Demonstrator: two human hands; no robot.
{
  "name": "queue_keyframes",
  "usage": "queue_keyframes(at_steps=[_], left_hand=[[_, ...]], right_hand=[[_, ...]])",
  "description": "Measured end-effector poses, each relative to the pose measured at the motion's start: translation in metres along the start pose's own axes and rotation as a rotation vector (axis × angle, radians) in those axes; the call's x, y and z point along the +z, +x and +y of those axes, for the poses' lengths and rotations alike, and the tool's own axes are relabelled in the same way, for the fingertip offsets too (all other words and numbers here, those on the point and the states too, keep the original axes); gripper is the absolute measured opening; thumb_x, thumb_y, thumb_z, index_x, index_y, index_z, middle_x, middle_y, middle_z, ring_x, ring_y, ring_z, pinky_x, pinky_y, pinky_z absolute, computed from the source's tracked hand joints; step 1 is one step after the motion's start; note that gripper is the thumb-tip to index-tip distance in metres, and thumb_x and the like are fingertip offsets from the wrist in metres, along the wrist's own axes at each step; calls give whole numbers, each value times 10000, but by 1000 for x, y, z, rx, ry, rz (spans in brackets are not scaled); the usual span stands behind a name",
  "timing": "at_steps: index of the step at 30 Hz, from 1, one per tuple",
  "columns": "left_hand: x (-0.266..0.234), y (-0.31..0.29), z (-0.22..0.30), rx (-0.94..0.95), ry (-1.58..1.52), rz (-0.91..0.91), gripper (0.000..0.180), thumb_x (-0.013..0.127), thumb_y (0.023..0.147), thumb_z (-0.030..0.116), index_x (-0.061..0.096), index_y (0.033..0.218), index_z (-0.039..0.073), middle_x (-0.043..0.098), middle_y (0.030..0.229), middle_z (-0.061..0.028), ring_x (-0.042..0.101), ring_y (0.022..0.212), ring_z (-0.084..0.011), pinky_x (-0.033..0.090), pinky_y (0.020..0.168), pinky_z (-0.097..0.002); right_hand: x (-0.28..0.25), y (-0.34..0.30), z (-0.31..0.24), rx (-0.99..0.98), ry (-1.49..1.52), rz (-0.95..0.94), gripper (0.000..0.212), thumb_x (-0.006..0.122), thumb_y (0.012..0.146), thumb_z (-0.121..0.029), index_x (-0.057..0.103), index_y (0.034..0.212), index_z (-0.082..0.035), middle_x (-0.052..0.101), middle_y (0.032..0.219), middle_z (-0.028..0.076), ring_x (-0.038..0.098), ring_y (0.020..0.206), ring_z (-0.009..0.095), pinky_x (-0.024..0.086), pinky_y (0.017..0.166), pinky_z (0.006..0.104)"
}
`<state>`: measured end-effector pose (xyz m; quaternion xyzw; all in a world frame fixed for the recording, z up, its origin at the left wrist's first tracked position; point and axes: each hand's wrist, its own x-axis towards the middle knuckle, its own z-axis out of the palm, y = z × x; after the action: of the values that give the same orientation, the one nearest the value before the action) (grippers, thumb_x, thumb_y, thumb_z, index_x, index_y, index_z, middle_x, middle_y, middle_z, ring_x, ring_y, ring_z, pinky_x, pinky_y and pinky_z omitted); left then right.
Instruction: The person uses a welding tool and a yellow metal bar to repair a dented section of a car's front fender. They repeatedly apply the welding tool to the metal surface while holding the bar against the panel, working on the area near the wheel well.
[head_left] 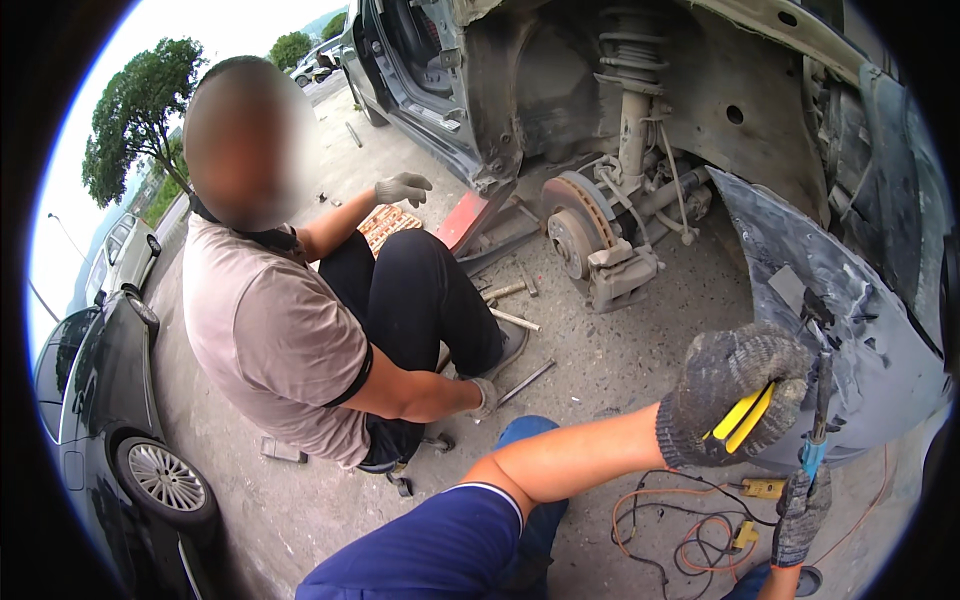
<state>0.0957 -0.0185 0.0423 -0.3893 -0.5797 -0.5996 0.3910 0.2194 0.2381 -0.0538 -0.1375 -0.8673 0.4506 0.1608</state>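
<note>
Here in the head view, our landmark is the torn grey panel [870,390], and both our hands are working right up against its near left side! Our gloved left hand [735,380] is just left of the panel's lower part, fist curled tightly around a yellow-handled tool [752,418]; the two yellow grips poke out toward us, while its working end is lost inside the glove. And our gloved right hand [800,505], just below the panel's lower edge, is closed around the blue-handled tool [813,455], whose slim shaft points up in front of the panel, beside the left hand's knuckles. Is the tip touching the panel? We can't tell! Just above it, the panel shows a dark, ragged break, with a pale flat patch [787,290] to the break's upper left.

Beneath the panel, orange and black cables [700,545] loop across the ground near our right hand. Left of the panel we've got the brake disc [568,240], bare in the wheel arch, with a coil spring [632,50] above it. Farther left of the panel, a co-worker [270,330] sits low in pale gloves, a metal bar [527,382] lying near one of them, and well beyond waits a dark car [90,440].
</note>
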Motion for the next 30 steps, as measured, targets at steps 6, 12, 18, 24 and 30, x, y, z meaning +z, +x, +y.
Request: queue_keyframes(at_steps=[6, 12, 18, 24, 30], left_hand=[[6, 2, -4, -19, -36, -21, 179, 654, 726, 86, 628, 897, 40, 626, 825, -137, 632, 723, -323, 517, 640, -375], [3, -10, -2, -206, -100, 43, 122, 640, 795, 77, 626, 911, 41, 645, 873, -115, 632, 748, -246, 523, 670, -333], [3, -14, -6, -204, -38, -96, 232, 645, 865, 175, 553, 1019, 29, 617, 958, -139, 638, 763, -171, 566, 617, -282], [0, -19, -4, -245, -43, -81, 240, 653, 859, 173, 549, 1028, 38, 614, 979, -135, 637, 808, -178, 572, 641, -294], [2, -20, -6, -244, -124, -23, 239, 654, 858, 173, 545, 1028, 45, 615, 958, -133, 639, 796, -179, 571, 642, -298]], right_hand=[[-1, 3, 6, -130, -64, 44, 232, 533, 944, -300, 507, 895, -74, 433, 615, -39, 386, 482, 50, 296, 434, 223], [-5, 12, -25, -180, -235, -54, 302, 620, 877, -239, 602, 1082, -19, 635, 840, 157, 616, 744, 284, 483, 686, 369], [-9, 12, -24, -196, -205, -37, 311, 642, 871, -222, 600, 1095, -10, 638, 834, 120, 616, 746, 231, 490, 706, 338], [-6, 7, -26, -197, -195, -41, 309, 630, 877, -228, 602, 1097, -13, 637, 839, 123, 613, 749, 222, 487, 708, 328], [-5, 7, -20, -109, -124, -61, 306, 629, 877, -235, 608, 1089, -15, 634, 806, 116, 608, 720, 218, 487, 694, 326]])
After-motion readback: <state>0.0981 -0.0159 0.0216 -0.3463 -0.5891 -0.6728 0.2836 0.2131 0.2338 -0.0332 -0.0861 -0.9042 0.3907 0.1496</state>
